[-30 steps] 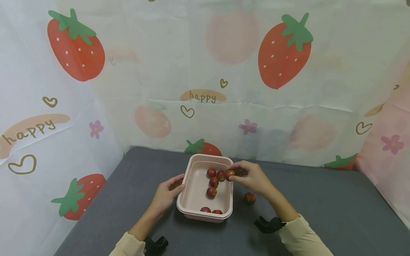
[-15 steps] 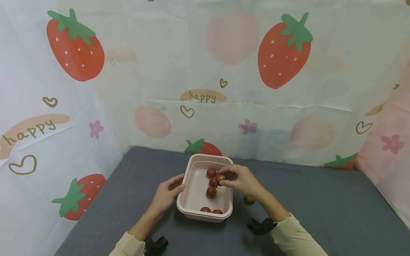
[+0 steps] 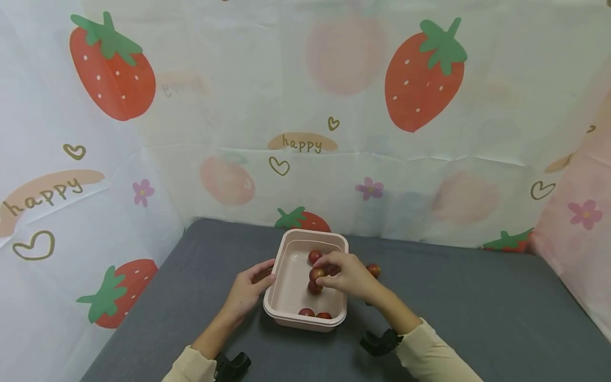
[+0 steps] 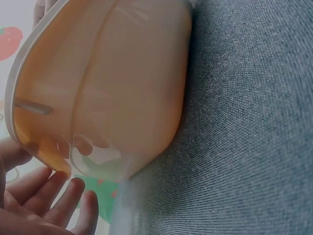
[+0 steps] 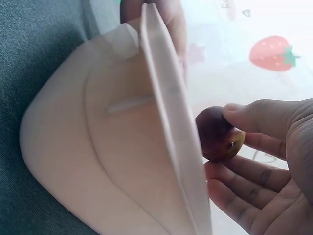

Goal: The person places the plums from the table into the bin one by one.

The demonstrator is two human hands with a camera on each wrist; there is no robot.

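Note:
A pale pink plastic tub (image 3: pixel 290 286) stands on the table with several dark red plums (image 3: pixel 314 258) inside. Loosely bent, the fingers of my left hand (image 3: pixel 248 289) touch the tub's left side; in the left wrist view the fingertips (image 4: pixel 76 186) meet its outer wall just below the rim. My right hand (image 3: pixel 352 277) reaches over the right rim and pinches a plum (image 3: pixel 316 275) between thumb and fingers above the other plums. The right wrist view shows that plum (image 5: pixel 220 134), dark red with a yellow patch, beyond the tub's rim (image 5: pixel 171 107).
One plum (image 3: pixel 374 270) lies on the grey table (image 3: pixel 458 307) right of the tub, close to my right hand. A dark bit under my right wrist is too covered to tell. A white cloth (image 3: pixel 296 185) with printed fruit hangs behind the table.
My right hand has carried its plum from above the tub's right rim leftward over the middle. A plum right of the tub now shows behind the hand. My left hand and the tub stay put.

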